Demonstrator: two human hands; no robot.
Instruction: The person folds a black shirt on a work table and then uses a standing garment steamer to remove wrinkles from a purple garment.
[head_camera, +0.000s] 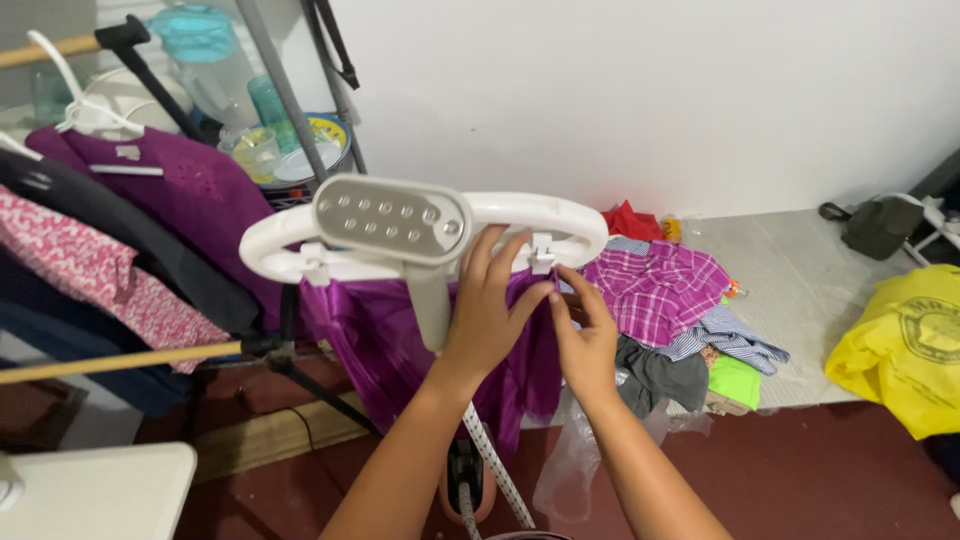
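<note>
head view, looking down. left hand raised against purple satin garment draped on white hanger frame of a garment steamer stand; fingers spread wide, tips at lower edge of the frame, palm flat on fabric, gripping nothing visible. right hand just beside, right of the left; fingers narrow, pinching at garment's top edge directly below a small white clip on the frame. clip sits just above and between both hands, nearer the right fingertips. long axis of frame runs left-right; garment hangs down from it toward the near side. steamer head, grey plate with holes, parked on its post left of the left hand, close to it, overlapping frame front. stand pole descends between forearms.

around: clothes rail at left with dark, pink and purple tops; heap of plaid shirts on far floor mat, right; yellow bag at right edge; clear plastic film on red floor near pole.
</note>
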